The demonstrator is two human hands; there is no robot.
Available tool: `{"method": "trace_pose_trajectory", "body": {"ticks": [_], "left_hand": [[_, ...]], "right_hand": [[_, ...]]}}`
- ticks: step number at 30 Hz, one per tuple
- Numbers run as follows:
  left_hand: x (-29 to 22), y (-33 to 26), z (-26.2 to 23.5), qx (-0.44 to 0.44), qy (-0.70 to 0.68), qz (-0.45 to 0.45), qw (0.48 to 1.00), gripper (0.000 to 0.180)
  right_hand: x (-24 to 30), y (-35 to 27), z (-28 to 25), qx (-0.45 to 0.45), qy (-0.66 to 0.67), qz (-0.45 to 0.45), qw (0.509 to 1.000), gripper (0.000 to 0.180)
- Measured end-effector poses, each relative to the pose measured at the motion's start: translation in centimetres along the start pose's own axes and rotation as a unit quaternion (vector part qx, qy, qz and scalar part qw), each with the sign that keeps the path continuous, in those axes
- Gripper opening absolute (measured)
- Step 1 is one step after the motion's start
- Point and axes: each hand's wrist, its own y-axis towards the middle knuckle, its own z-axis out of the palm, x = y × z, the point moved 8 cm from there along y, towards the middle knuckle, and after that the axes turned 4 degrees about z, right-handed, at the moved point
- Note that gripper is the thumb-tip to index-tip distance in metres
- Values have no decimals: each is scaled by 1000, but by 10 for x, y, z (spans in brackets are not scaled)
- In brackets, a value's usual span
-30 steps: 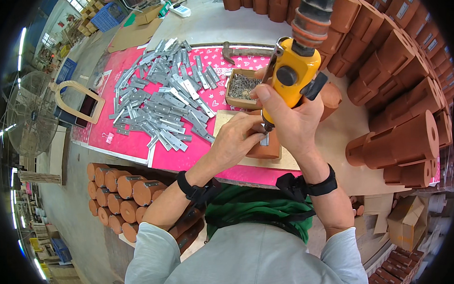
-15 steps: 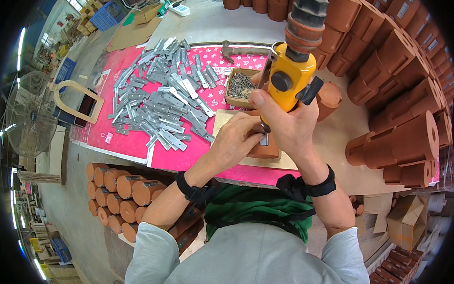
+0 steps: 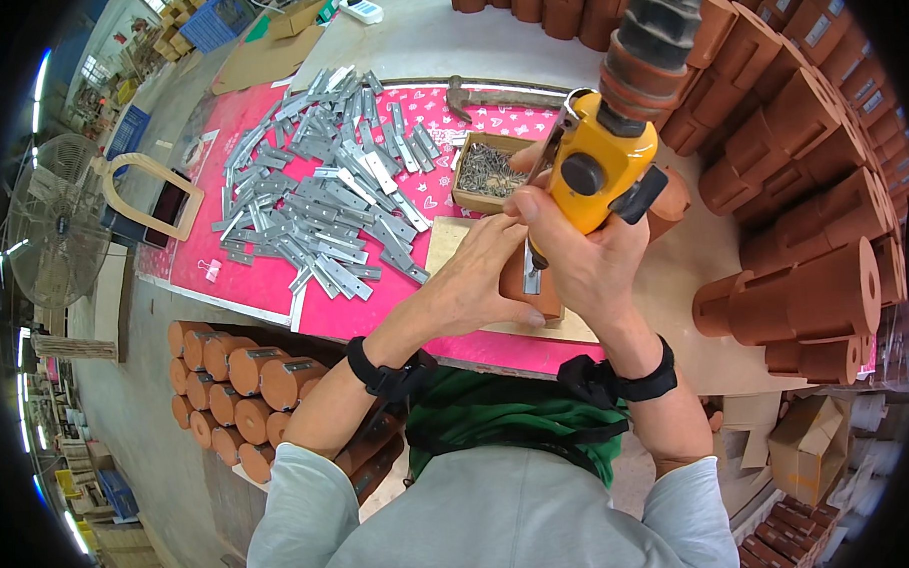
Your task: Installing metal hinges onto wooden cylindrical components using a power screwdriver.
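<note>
In my right hand is a yellow power driver, gripped with its dark tip pointing down at the workpiece. Under it lies a reddish-brown cylinder with a grey metal strip on its top. My left hand holds this cylinder from the left, thumb at the near end and fingers toward the far end; the driver and right hand hide part of it. A pale board lies beneath the piece. Just beyond stands an open cardboard box of small metal screws or nails.
Loose grey metal strips are heaped on the pink cloth at left, with a hammer beyond. Brown cylinders stack along the right, and more below the table's left edge. A fan stands far left.
My left hand has opened from a pinch near the driver's tip and spread along the cylinder's left side. The driver has shifted slightly right, and more of the strip shows.
</note>
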Motion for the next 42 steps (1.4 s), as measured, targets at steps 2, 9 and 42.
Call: {"method": "trace_pose_trajectory", "body": {"ticks": [2,9,42], "left_hand": [[-2,1,0,-5,-12,10,1000,90],[2,0,1,-7,-18,6,1000,85],[-52,31,26,83,338,123,930,83]], "right_hand": [[0,0,0,-3,3,-1,1000,20],[-5,-2,2,8,9,82,997,40],[25,-15,-70,-63,-16,39,997,36]]}}
